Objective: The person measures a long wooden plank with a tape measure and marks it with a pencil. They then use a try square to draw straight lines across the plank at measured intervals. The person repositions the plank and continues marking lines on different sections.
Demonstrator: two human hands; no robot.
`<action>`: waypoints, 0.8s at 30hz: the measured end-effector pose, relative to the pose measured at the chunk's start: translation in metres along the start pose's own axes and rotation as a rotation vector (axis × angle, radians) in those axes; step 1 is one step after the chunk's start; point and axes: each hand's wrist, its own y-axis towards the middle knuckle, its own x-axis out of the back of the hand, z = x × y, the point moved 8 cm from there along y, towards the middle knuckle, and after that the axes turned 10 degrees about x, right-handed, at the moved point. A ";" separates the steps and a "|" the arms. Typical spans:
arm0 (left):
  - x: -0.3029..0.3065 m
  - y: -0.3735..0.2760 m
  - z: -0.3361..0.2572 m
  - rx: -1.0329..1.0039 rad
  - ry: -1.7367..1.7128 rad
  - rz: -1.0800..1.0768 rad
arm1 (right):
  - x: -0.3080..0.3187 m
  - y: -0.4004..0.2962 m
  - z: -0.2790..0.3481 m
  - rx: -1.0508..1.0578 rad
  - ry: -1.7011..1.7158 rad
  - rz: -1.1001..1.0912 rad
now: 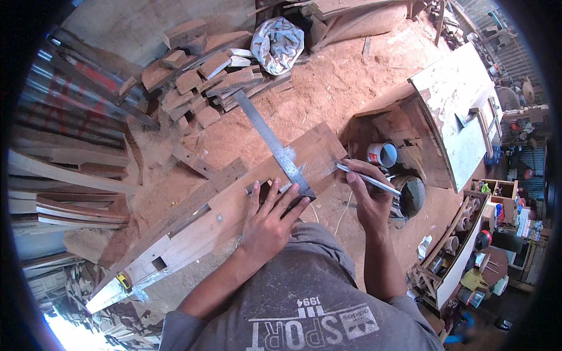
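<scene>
A long wooden board (228,219) with rectangular mortises runs diagonally before me, its upper right end near my right hand. Across it lies a metal try square (265,136), its graduated blade reaching past the board's far edge. My left hand (268,221) is spread on the board, with thumb and index finger on the square's dark stock by the near edge. My right hand (369,188) grips a slim silver-white pen-like marker (377,180), its tip near the board's end. Pale scuffs show on the wood beside the blade.
A yellow tape measure (124,282) sits at the board's lower left end. Stacked wood offcuts (197,92) and a white sack (277,46) stand beyond. At right are a paint can (382,154), a round container (408,197) and a white-topped bench (456,109). Sawdust covers the floor.
</scene>
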 end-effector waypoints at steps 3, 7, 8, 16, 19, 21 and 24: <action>-0.002 -0.001 0.004 -0.002 -0.015 0.021 | -0.013 0.008 -0.004 -0.005 0.053 0.060; -0.007 -0.002 0.009 -0.004 -0.031 0.024 | -0.028 0.014 -0.012 -0.049 0.042 0.130; -0.007 -0.002 0.010 0.004 -0.056 0.012 | -0.032 0.015 -0.015 -0.056 0.041 0.142; -0.002 0.000 0.008 -0.029 -0.047 0.013 | -0.057 0.025 -0.024 -0.069 -0.099 0.218; -0.001 0.000 0.008 -0.046 -0.021 0.010 | -0.064 0.027 -0.028 -0.149 -0.130 0.246; -0.002 0.000 0.009 -0.052 -0.015 0.010 | -0.069 0.029 -0.034 -0.193 -0.169 0.269; -0.003 -0.001 0.010 -0.050 -0.011 0.026 | -0.081 0.030 -0.030 -0.171 -0.102 0.274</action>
